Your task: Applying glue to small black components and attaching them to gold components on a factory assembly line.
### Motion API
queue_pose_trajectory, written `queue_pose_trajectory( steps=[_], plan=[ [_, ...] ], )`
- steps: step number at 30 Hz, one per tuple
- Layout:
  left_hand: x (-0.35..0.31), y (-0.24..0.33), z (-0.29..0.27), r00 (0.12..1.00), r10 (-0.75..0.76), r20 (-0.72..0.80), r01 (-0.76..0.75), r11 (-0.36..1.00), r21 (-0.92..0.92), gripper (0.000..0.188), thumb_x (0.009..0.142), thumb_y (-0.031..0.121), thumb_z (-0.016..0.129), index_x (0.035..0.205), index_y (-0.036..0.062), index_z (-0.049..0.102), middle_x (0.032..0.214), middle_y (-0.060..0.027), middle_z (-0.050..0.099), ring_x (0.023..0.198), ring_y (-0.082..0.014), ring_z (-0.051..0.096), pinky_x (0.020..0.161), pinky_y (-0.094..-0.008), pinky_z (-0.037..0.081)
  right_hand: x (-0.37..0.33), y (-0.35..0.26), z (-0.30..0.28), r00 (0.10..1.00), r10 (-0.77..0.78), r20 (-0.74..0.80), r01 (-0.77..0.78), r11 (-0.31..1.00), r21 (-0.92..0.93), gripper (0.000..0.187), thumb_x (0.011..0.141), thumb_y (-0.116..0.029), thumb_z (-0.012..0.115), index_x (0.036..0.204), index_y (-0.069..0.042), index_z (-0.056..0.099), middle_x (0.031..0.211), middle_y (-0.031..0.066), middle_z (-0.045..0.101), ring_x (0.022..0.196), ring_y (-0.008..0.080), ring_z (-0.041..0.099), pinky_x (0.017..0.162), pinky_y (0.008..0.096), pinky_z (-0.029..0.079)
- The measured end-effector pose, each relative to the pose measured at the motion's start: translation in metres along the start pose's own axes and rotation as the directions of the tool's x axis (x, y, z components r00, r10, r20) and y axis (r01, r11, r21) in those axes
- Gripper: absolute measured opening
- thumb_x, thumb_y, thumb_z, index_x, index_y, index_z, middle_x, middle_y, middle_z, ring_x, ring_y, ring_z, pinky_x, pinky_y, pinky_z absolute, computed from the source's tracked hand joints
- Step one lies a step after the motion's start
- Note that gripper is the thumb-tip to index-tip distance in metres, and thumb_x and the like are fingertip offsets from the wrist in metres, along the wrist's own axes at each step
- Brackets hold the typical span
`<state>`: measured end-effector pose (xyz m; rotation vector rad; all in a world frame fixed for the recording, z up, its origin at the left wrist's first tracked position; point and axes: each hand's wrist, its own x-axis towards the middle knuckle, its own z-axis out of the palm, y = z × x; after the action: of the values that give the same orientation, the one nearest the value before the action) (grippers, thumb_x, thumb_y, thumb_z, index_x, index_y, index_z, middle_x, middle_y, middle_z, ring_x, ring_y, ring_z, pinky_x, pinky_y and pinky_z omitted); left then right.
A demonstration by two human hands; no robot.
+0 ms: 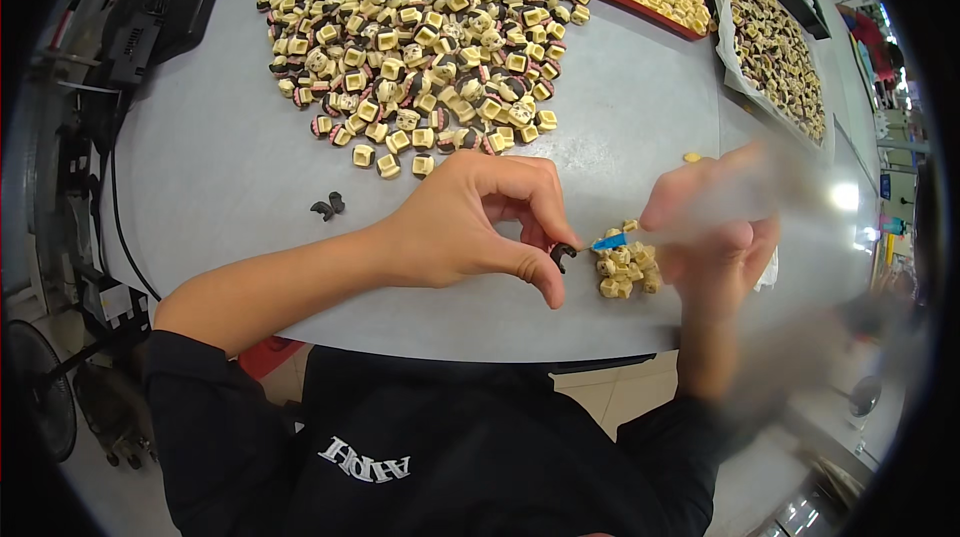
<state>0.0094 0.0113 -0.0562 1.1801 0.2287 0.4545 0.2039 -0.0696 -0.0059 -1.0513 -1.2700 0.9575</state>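
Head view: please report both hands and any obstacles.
Left hand: holds black piece. Right hand, blurred: holds blue-tipped tool, tip near piece. Close by: cream pieces.

pile (628, 272) on table (220, 197), between hands (470, 222)

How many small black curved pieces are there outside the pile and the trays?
3 visible: one small black curved piece pinched in the left hand; another and a third close together on the grey tabletop, left of that hand. The hands may hide more.
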Motion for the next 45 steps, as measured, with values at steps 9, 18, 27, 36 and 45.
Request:
queue_pose_trajectory(
  steps=[9,18,27,36,45],
  plan=[
    [0.0,0.0,0.0,0.999,-0.042,-0.009,0.042,0.999,0.019,0.033,0.057,0.007,0.084,0.083,-0.0006,0.065,0.08,-0.0048,0.057,0.073,-0.0125,0.052,0.066,-0.0249,0.044,0.0,0.001,-0.001,1.0,-0.004,0.014,0.005,0.999,-0.046,0.044,0.089,-0.042,0.053,0.098,-0.002,0.037,0.074,0.0197,0.062,0.053,0.0129,0.059,0.036,0.0159,0.037],
    [-0.001,0.001,-0.001,0.998,-0.059,-0.011,0.059,0.998,0.02,0.032,0.058,0.005,0.084,0.084,-0.0003,0.065,0.081,-0.0048,0.057,0.073,-0.0121,0.052,0.067,-0.0248,0.044,0.001,0.001,0.002,1.0,-0.017,-0.015,0.016,0.997,-0.074,0.046,0.088,-0.045,0.054,0.096,-0.003,0.037,0.072,0.0185,0.063,0.052,0.0127,0.059,0.035,0.0156,0.036],
    [-0.001,-0.001,0.0,0.999,-0.045,-0.004,0.045,0.999,-0.025,0.032,0.059,0.005,0.083,0.085,-0.0006,0.064,0.082,-0.0054,0.056,0.073,-0.0121,0.051,0.067,-0.0245,0.043,0.015,0.009,-0.025,0.969,-0.212,-0.13,0.23,0.962,0.147,0.034,0.092,-0.031,0.052,0.106,-0.002,0.039,0.095,0.0243,0.06,0.071,0.014,0.061,0.055,0.0192,0.046],
    [0.0,0.003,0.002,1.0,-0.005,-0.008,0.005,1.0,0.015,0.023,0.067,-0.005,0.075,0.087,-0.0011,0.064,0.086,-0.0037,0.054,0.079,-0.0111,0.055,0.074,-0.0236,0.048,0.034,0.027,-0.057,0.992,-0.005,0.123,0.058,0.9,-0.433,0.029,0.08,0.002,0.063,0.106,-0.001,0.052,0.105,0.0099,0.058,0.091,0.0179,0.06,0.085,0.0298,0.048],
    [-0.004,-0.002,0.001,0.998,-0.036,-0.044,0.038,0.998,0.043,0.023,0.069,-0.003,0.074,0.089,-0.0007,0.063,0.087,-0.003,0.054,0.078,-0.0097,0.053,0.073,-0.0228,0.047,0.033,0.021,-0.068,0.973,0.21,0.09,-0.131,0.834,-0.536,0.036,0.073,-0.002,0.071,0.105,-0.003,0.054,0.101,0.0044,0.059,0.09,0.0127,0.057,0.082,0.0285,0.048]
  ],
)
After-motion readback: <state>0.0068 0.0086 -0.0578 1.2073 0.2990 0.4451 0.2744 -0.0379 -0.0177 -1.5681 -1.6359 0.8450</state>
